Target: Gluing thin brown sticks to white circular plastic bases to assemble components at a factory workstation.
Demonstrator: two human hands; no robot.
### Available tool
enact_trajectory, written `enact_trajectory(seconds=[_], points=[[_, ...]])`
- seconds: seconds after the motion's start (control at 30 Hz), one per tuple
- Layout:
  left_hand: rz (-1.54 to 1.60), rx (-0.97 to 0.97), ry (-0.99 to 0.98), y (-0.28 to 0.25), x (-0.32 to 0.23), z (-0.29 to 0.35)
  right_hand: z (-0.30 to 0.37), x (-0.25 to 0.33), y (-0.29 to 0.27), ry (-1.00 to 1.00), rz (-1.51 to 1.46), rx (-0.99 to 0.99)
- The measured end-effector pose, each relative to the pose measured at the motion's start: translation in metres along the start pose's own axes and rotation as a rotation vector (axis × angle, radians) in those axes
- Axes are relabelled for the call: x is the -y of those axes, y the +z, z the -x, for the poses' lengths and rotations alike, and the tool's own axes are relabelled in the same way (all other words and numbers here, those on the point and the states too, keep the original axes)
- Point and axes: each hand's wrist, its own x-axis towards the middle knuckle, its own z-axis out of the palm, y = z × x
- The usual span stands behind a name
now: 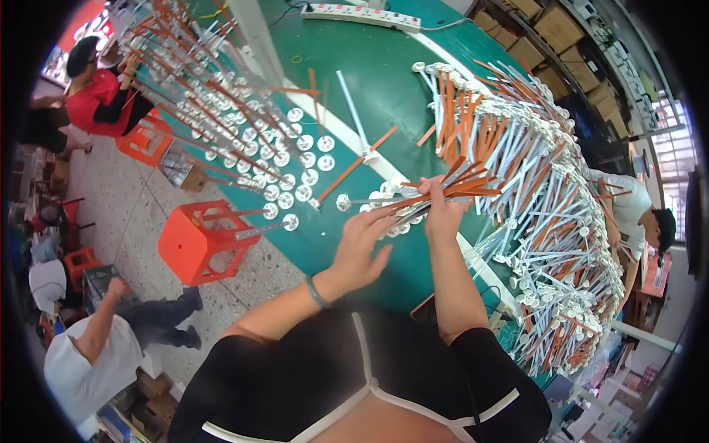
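My right hand (443, 210) is closed around a bundle of thin orange and silver strips (473, 181). The strips fan out to the right of my fist, and white round discs (385, 193) cluster at the bundle's left end. One disc (343, 202) sticks out farther left on its own strip. My left hand (360, 249) is beside the disc end, its fingers stretched along the strips and its thumb spread away. Whether its fingertips pinch a strip is hard to see. Loose strips, one orange (354, 170) and one silver (353, 111), lie on the green table (325, 59) beyond.
Many strips with disc bases (326, 143) stand upright at the table's left side. A large pile of similar pieces (532, 199) covers the right. A white power strip (362, 15) is at the far edge. An orange stool (185, 244) stands left; several people are nearby.
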Motion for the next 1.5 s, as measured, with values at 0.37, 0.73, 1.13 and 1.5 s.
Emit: enact_trajectory(seconds=[0.37, 0.73, 1.13, 1.5], points=[[-0.083, 0.128, -0.062, 0.015, 0.081, 0.065, -0.135, 0.112, -0.009, -0.375, -0.152, 0.03], [-0.348, 0.493, 0.035, 0.028, 0.093, 0.08, -0.324, 0.073, -0.019, -1.267, 1.259, 0.716], [-0.365, 0.461, 0.077, 0.025, 0.094, 0.079, -0.246, 0.026, -0.07, -0.972, 1.628, 0.977], [-0.326, 0.397, 0.04, 0.026, 0.096, 0.088, -0.164, 0.059, 0.061, -0.345, 1.13, 0.999]])
